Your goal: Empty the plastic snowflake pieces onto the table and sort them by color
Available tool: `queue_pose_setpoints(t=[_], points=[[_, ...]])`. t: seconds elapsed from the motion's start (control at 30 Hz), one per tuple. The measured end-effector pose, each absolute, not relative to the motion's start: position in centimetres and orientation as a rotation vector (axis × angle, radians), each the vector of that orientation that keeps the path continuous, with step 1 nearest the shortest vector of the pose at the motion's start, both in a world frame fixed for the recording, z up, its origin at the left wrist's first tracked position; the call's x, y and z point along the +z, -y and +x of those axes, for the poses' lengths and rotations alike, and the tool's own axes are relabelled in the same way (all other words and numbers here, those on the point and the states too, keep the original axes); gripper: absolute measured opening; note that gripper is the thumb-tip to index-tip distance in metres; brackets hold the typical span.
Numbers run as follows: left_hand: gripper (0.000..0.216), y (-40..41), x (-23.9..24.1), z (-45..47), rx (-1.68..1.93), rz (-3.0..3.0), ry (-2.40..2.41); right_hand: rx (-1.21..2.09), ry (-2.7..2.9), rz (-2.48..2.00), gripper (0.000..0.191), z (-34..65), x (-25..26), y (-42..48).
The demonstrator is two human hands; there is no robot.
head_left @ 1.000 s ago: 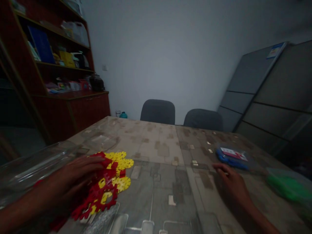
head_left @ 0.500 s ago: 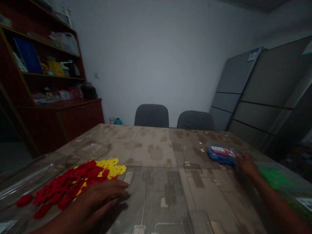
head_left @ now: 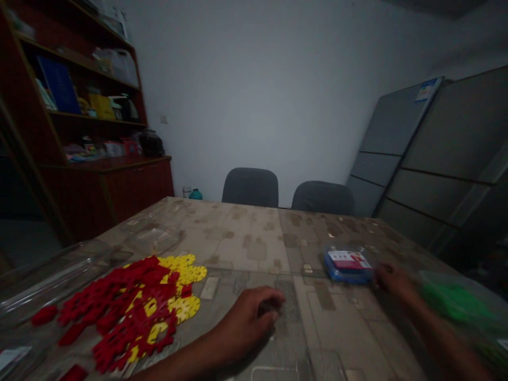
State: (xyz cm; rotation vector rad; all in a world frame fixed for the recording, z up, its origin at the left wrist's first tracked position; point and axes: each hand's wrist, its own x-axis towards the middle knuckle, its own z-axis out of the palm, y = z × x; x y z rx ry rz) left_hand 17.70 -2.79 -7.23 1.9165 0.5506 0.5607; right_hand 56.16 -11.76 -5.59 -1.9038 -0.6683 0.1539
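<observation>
A: Where is the left hand (head_left: 252, 320)?
B: Above the near part of the patterned tabletop (head_left: 254, 233), around six o'clock in the view. Its grip is loosely curled, with a gap open toward three o'clock.
A: And the right hand (head_left: 399, 286)?
B: Nearly at three o'clock from the left one, and blurred. It is right at the edge of the blue box (head_left: 347, 271); I can't tell whether its grip is closed on the box or only beside it.
A: So where does the box lie?
B: Flat on the tabletop, at two o'clock from the left hand, its white-and-pink label (head_left: 349, 260) facing up.
A: What's toward nine o'clock from the left hand?
B: A loose heap of red pieces (head_left: 133, 318), some toothed, with yellow pieces (head_left: 192, 272) mixed in and spreading out at ten o'clock.
A: Anything clear around that heap?
B: A shallow tray (head_left: 159, 237) at its one o'clock, a larger plastic container (head_left: 55, 272) at its ten.
A: Past the right hand?
B: At four o'clock from it, a see-through box (head_left: 436, 278) with green contents (head_left: 456, 304), blurred.
A: The far edge?
B: Two grey chairs (head_left: 251, 188), near twelve and one o'clock.
</observation>
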Motion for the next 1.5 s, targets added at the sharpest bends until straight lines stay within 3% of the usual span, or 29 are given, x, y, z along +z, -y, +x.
queue_pose_setpoints(t=[0.13, 0.27, 0.47, 0.67, 0.83, 0.97, 1.1, 1.33, 1.5], points=[[0.047, 2.6, -7.3, 18.3, 0.483, 1.804, -0.732, 0.387, 0.659, -1.787, 0.033, 49.1, -6.8, 12.3], [0.068, 3.4, -5.4, 19.0, 0.55, 2.225, -0.874, 0.639, 0.676, -1.581, 0.046, 41.5, -7.4, 13.5], [0.115, 4.4, -3.4, 20.7, 0.321, 2.585, -0.723, 0.872, 0.52, -1.451, 0.056, 37.4, -7.3, 16.0], [0.119, 5.0, -3.6, 19.5, 0.142, 2.61, -0.564, 1.023, 0.473, -1.478, 0.067, 37.9, -9.4, 19.3], [0.113, 5.3, -3.4, 18.9, 0.013, 2.635, -0.495, 0.445, 1.075, -1.799, 0.064, 39.3, -8.8, 19.1], [0.116, 4.7, -3.2, 18.8, 0.063, 2.657, -0.487, 0.47, 1.721, -1.748, 0.089, 40.4, -6.8, 16.8], [0.113, 4.2, -3.3, 18.4, 0.057, 2.65, -0.576, 0.58, 1.936, -1.679, 0.112, 41.0, -5.4, 14.5], [0.102, 3.9, -2.8, 16.7, 0.112, 2.603, -0.531, 0.607, 2.151, -1.874, 0.124, 39.4, -3.4, 13.3], [0.116, 5.3, -3.0, 11.9, 0.148, 2.522, -0.519, 0.247, 2.28, -1.702, 0.124, 35.4, -5.1, 15.2]])
